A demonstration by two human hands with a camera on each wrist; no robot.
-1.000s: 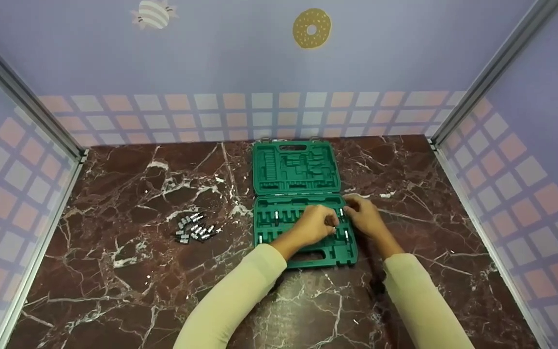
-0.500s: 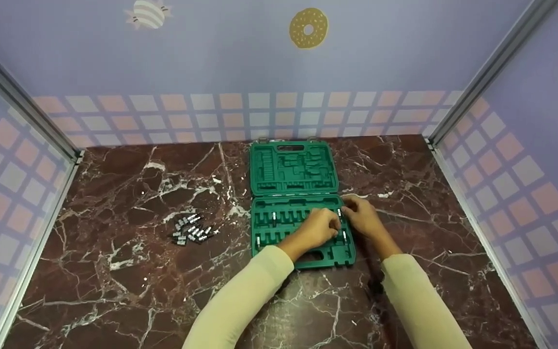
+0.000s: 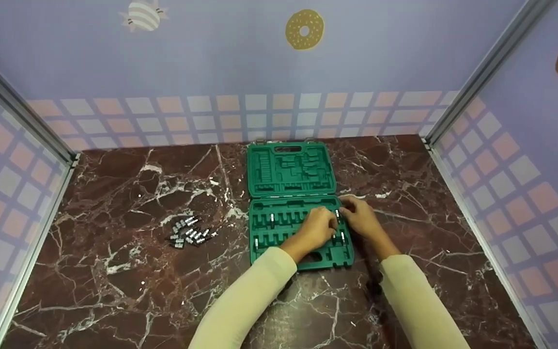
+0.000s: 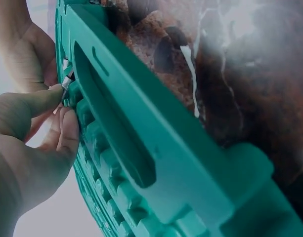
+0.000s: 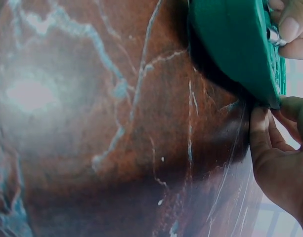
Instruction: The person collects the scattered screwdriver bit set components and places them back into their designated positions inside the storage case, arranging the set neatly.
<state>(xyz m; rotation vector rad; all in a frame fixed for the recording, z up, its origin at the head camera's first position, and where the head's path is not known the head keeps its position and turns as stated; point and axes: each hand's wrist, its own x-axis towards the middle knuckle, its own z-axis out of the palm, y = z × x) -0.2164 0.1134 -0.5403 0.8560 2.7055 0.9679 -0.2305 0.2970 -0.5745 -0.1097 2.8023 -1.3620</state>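
Note:
An open green plastic socket case (image 3: 291, 169) lies on the marble table, its lid folded back. Over the right part of its slotted tray, my left hand (image 3: 317, 228) pinches a small silver bit socket (image 4: 67, 81) between thumb and fingers, down at the slots. My right hand (image 3: 361, 218) grips the case's right edge; the right wrist view shows its fingers (image 5: 260, 129) against the side. Several bit sockets sit in slots, among them one at upper left (image 3: 272, 220), one at lower left (image 3: 256, 243) and one at lower right (image 3: 342, 237). My left hand hides the middle slots.
A loose pile of silver and black bit sockets (image 3: 189, 232) lies on the table left of the case. Printed walls (image 3: 162, 116) with metal corner posts (image 3: 477, 72) enclose the table at the back and both sides.
Relative to the case, my left hand has shifted slightly right and nearer the tray's front row, with the bit socket. My right hand stays at the edge. The head view has drifted a little.

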